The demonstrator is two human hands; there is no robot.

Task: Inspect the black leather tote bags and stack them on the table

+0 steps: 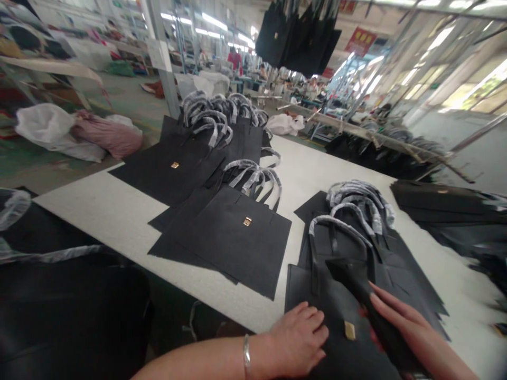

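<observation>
My right hand (396,311) is wrapped round a black handheld tool (380,316) with a wide, flat head, held over a black bag panel (304,290) at the lower right. A gold clasp (349,331) shows on that panel, between my hands. My left hand (299,338) rests on the panel's left part, fingers bent and spread a little, nothing visible in them. Just beyond the tool's head stands a plastic-wrapped handle (340,221). More black panels with wrapped handles (360,195) lie stacked behind it.
Left of my hands, black panels (222,237) with wrapped handles lie on the pale table (317,163), more piled behind. Dark pieces (439,203) lie at the right. Black bags (297,39) hang overhead. A post (160,58) rises beyond the table. Sacks (106,132) sit on the floor.
</observation>
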